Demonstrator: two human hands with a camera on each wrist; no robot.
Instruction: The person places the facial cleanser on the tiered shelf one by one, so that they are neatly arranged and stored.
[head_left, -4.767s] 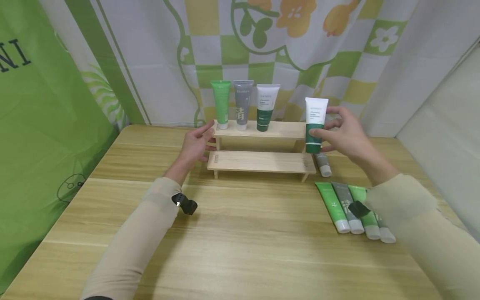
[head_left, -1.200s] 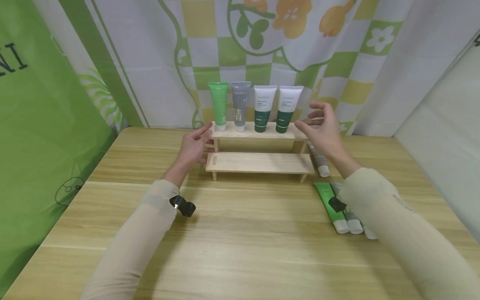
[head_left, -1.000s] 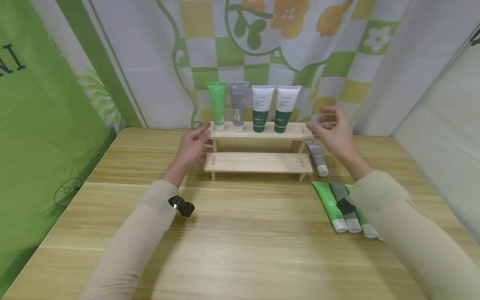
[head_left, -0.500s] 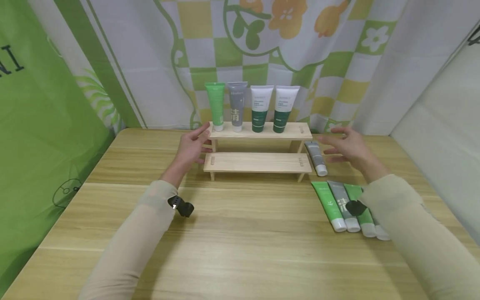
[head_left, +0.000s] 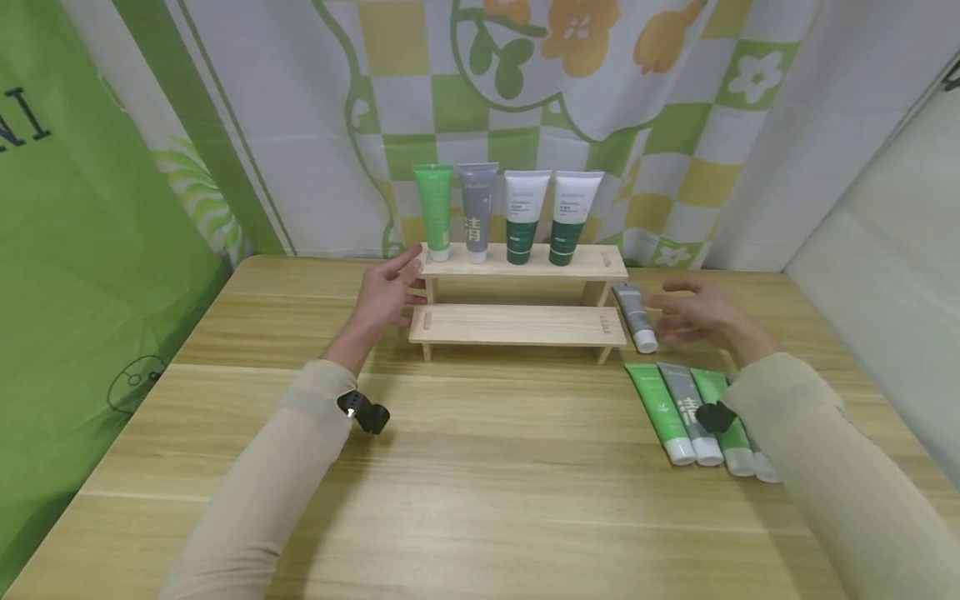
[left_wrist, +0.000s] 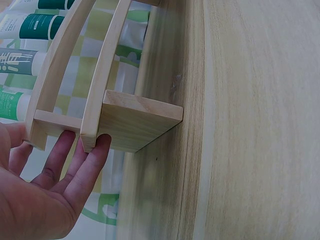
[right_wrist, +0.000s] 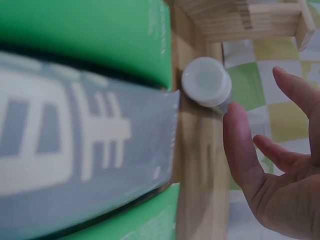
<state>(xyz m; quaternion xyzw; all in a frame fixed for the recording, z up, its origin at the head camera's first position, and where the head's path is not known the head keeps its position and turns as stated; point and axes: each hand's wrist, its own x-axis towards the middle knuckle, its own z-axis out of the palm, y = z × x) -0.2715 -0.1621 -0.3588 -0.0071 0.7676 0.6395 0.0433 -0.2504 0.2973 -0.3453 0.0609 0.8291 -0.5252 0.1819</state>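
Note:
My left hand (head_left: 381, 296) touches the left end of a two-tier wooden shelf (head_left: 517, 323), its fingers extended along the end. In the left wrist view, fingertips (left_wrist: 103, 141) press against the lower board and the side piece. Several tubes stand caps down on the upper tier: a green tube (head_left: 433, 208), a grey tube (head_left: 477, 208), and two white-and-dark-green tubes (head_left: 522, 217). My right hand (head_left: 701, 312) is empty, fingers loosely extended, just right of a small grey tube (head_left: 634, 317) lying beside the shelf. In the right wrist view, that tube's white cap (right_wrist: 205, 80) shows close to the thumb.
At the right, several tubes lie side by side on the wooden table (head_left: 480, 483), including a green tube (head_left: 660, 412) and a grey tube (head_left: 686, 408); the right sleeve partly covers the rightmost. A patterned curtain (head_left: 465, 108) hangs behind the table.
My right hand stood the second white-and-dark-green tube on the upper tier and let go. It then moved right and down to the lying grey tube. My left hand stays at the shelf's end.

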